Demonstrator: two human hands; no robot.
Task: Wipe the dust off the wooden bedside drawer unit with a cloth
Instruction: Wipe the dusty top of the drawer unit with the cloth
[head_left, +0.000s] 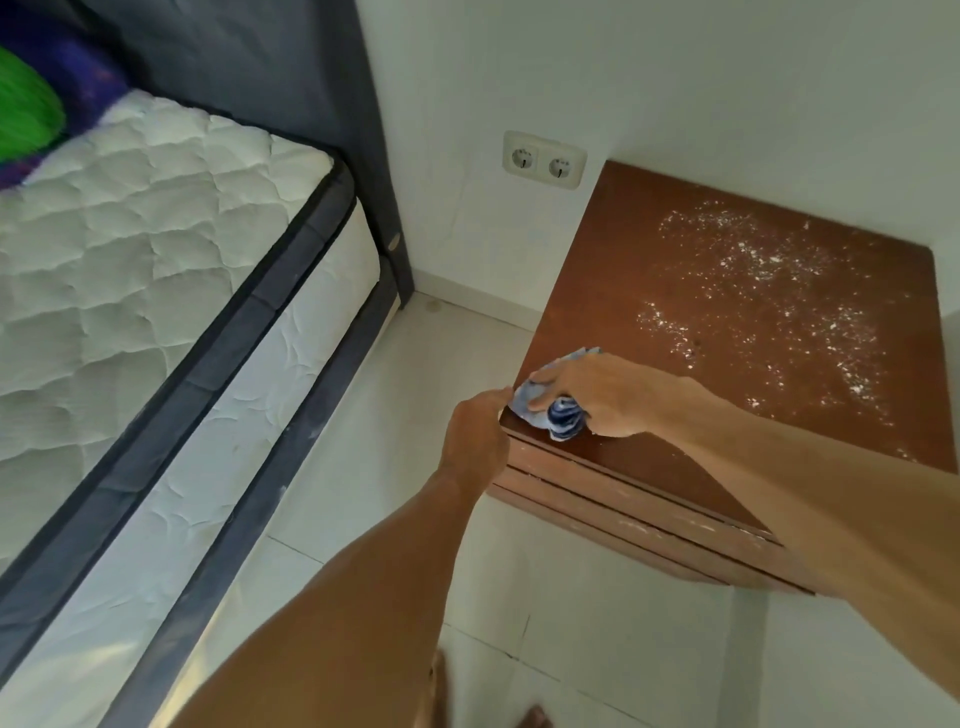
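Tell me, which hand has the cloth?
The right hand, gripping the blue-and-white cloth on the drawer unit; the left hand sits beside it at the corner edge.

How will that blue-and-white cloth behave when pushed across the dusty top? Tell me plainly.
The cloth looks soft and floppy: it is bunched under the right hand. It probably weighs little, so it needs pressing down to drag the white dust along. It won't roll, but may unfold.

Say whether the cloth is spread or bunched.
Bunched: the cloth is wadded under the right hand on the drawer unit, folds bulging out.
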